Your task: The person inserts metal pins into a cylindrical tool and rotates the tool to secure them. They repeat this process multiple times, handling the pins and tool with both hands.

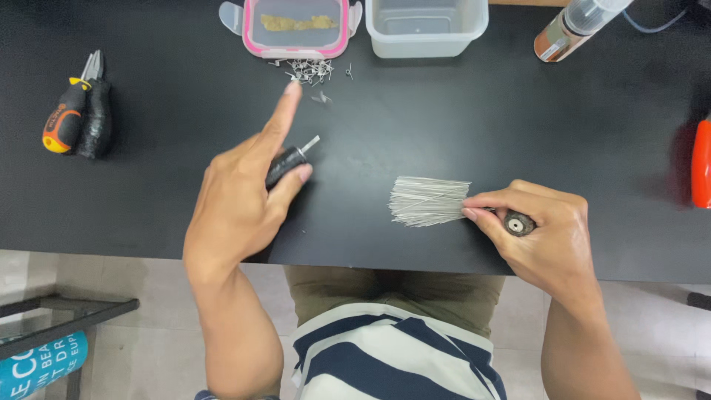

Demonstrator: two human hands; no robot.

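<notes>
My left hand (241,196) grips a small black-handled tool (287,161) with a short metal tip, my index finger stretched out toward the far side. My right hand (537,230) pinches the end of a bundle of thin silver wires (428,200) lying flat on the black table (444,126). A small round dark part (516,223) sits between my right fingers. A heap of tiny bent metal pieces (311,70) lies beyond my left index finger.
At the back stand a pink-rimmed box (296,28) with a yellowish scrap inside and a clear plastic tub (426,28). Pliers with black and orange handles (78,107) lie far left. A spray bottle (574,28) lies back right, an orange object (701,167) at the right edge.
</notes>
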